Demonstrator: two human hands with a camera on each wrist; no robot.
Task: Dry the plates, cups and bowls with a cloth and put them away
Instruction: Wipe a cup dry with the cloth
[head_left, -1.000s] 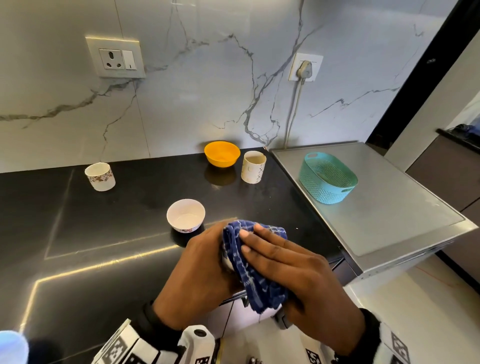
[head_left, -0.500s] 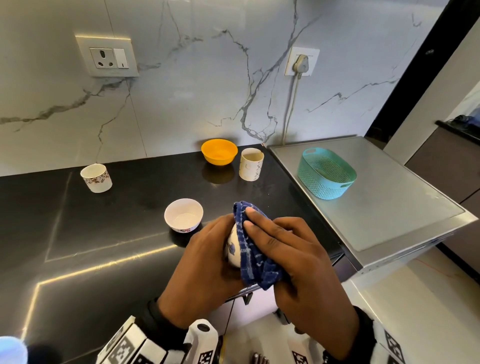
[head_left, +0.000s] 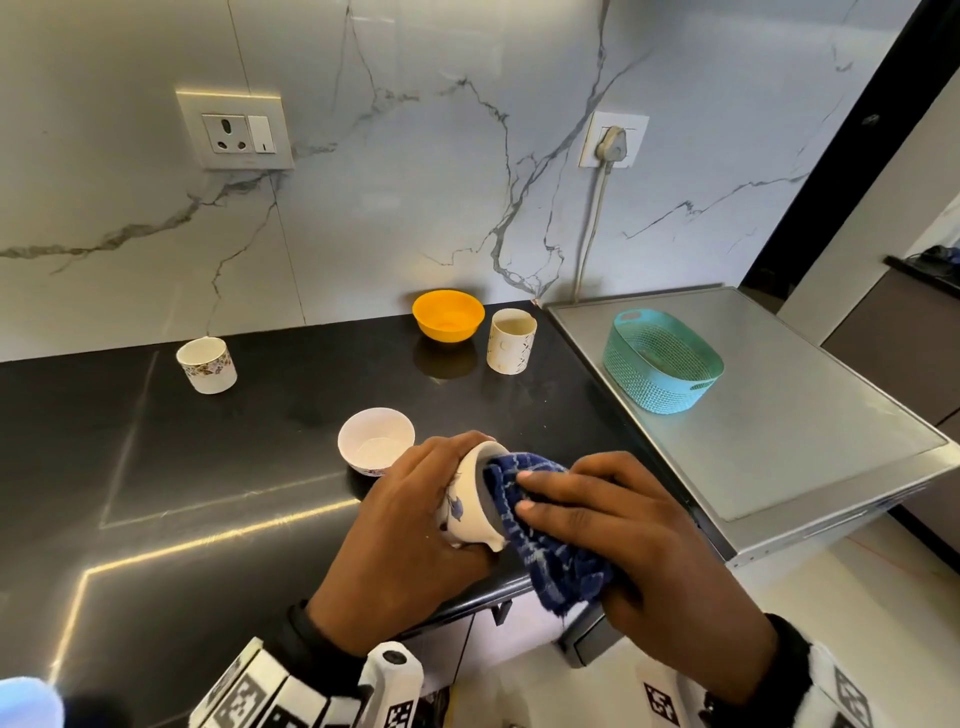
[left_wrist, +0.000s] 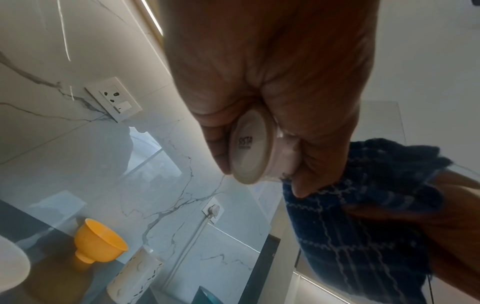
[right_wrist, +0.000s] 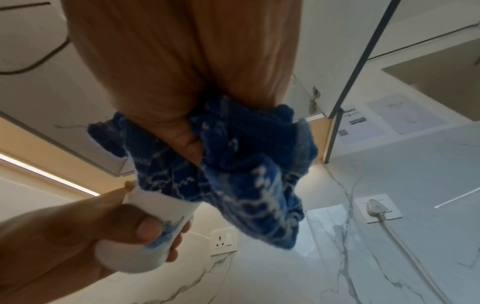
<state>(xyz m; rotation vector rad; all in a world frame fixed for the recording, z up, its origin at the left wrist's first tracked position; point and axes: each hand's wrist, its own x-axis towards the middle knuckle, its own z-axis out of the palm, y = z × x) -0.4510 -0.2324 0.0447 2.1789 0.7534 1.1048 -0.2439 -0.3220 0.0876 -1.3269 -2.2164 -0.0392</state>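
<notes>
Cup (head_left: 464, 506), white with blue print, is being held tipped on its side above the front edge of the black counter (head_left: 156, 467), the left hand (head_left: 410, 525) wrapping its body. Against the earlier frames, the blue cloth (head_left: 540, 540) is no longer covering the outside; the right hand (head_left: 639, 551) is gripping it and pushing it into the mouth. Drying is judged to be moving to the interior; putting away is not yet begun.

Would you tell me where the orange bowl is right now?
In the head view the orange bowl sits at the back of the black counter against the marble wall, just left of the tall white cup.
</notes>
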